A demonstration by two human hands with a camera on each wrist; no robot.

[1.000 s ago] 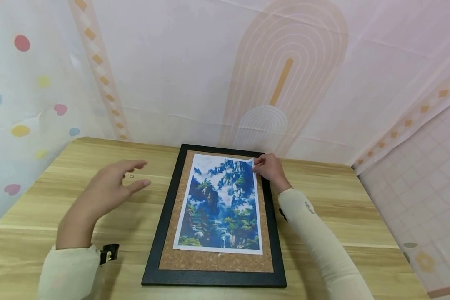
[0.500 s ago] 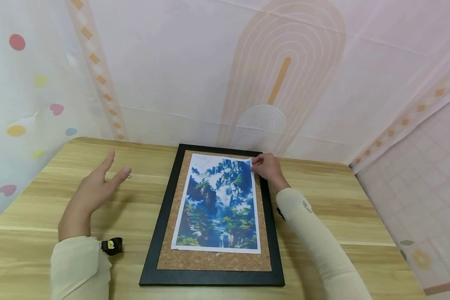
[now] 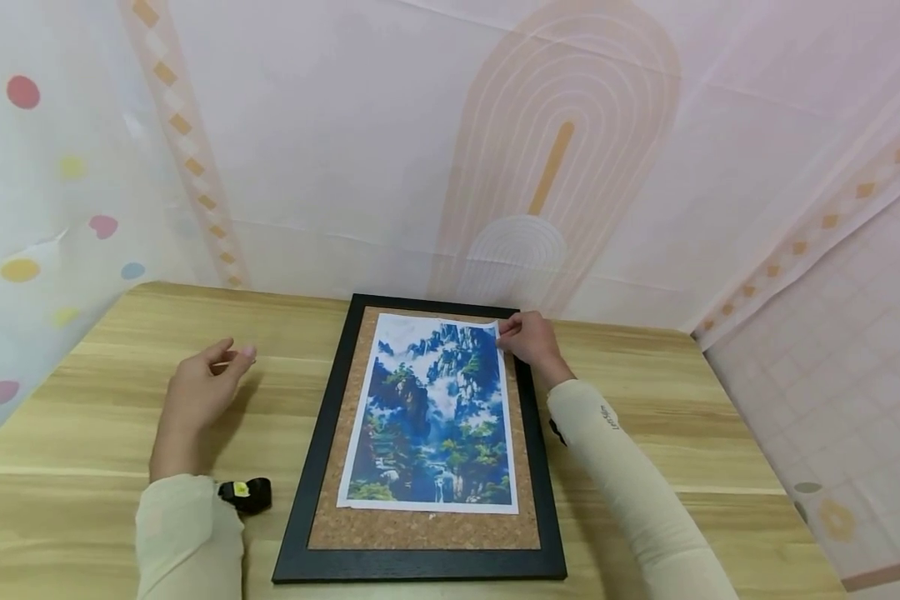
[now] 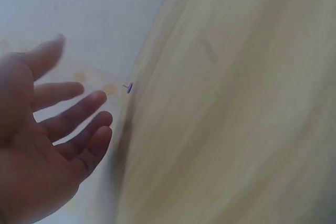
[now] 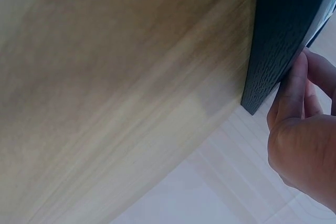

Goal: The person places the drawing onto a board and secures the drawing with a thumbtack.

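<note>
A black-framed rectangular cork board [image 3: 322,467] lay flat on the light wooden table [image 3: 82,433], its long side running away from the person, and a printed picture of blue mountains and green trees on white-edged paper [image 3: 431,417] lay on the cork, nearly filling it. The right hand [image 3: 528,342] rested at the far right corner of the board, with its fingers curled and pinching the top right corner of the print against the cork; in the right wrist view the fingers [image 5: 294,87] pressed against the dark textured frame edge [image 5: 278,40]. The left hand [image 3: 198,387] was well apart from the board, over the bare table on its left side, relaxed with fingers loosely spread and gripping nothing. In the left wrist view those fingers [image 4: 79,114] were open, and a small blue pushpin [image 4: 128,88] lay on the table just beyond the fingertips, not touching them. Both forearms wore pale cream sleeves [image 3: 622,467], and a small black clip-like device [image 3: 246,493] sat at the left wrist.
</note>
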